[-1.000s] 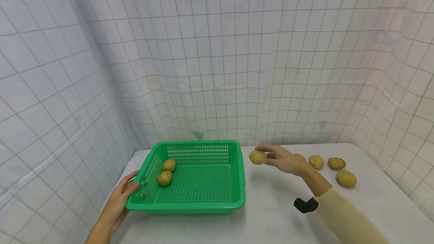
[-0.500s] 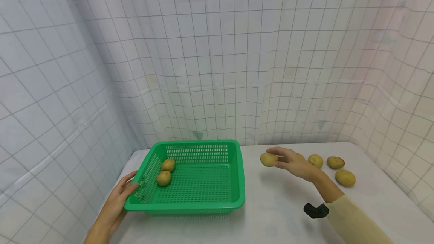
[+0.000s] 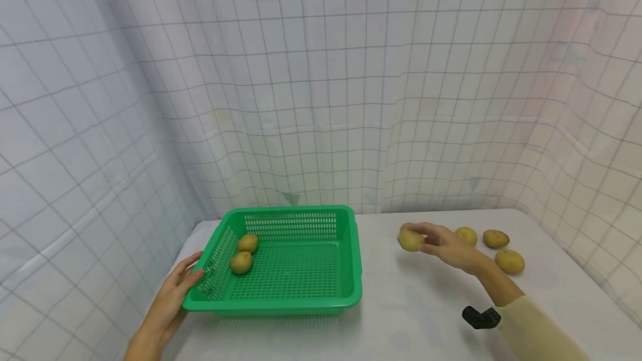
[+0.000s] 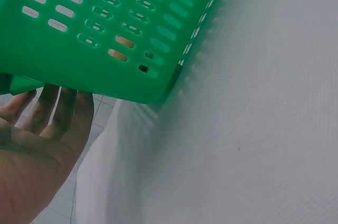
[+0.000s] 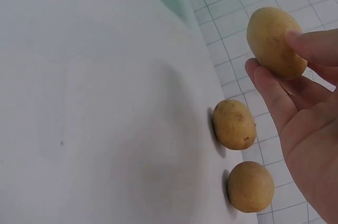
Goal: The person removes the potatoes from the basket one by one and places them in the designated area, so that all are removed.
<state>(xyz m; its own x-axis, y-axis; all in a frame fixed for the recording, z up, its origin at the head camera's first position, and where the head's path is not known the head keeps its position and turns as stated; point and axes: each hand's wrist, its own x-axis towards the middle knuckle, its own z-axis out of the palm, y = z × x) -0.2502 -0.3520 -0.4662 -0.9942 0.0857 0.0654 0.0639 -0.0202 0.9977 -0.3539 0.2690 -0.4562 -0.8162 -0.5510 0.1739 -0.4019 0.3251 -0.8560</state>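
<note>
- A person's right hand (image 3: pixel 446 247) pinches a potato (image 3: pixel 410 240) between thumb and fingertips, lifted clear of the white table (image 3: pixel 411 305); in the right wrist view the potato (image 5: pixel 275 42) sits at the tips of the fingers (image 5: pixel 311 47), not deep in the palm.
- The left hand (image 3: pixel 173 297) lies against the near-left corner of the green basket (image 3: pixel 351 288), fingers straight and relaxed against its wall (image 4: pixel 105 28), gripping nothing.
- The step in hand looks like a carry: potato picked, held in the air between the loose potatoes and the basket.
- Judged from this, the next move calls for travel across the gap beyond the fingertips, over the basket's rim, then a low release onto the perforated floor.
- The held potato is oval; its long axis runs roughly crosswise to the fingers, one end pointing toward the basket.
- Two potatoes (image 3: pixel 244 252) lie inside the basket, close to the left hand's fingertips; three more (image 3: pixel 494 249) lie on the table behind the right hand's knuckles.
</note>
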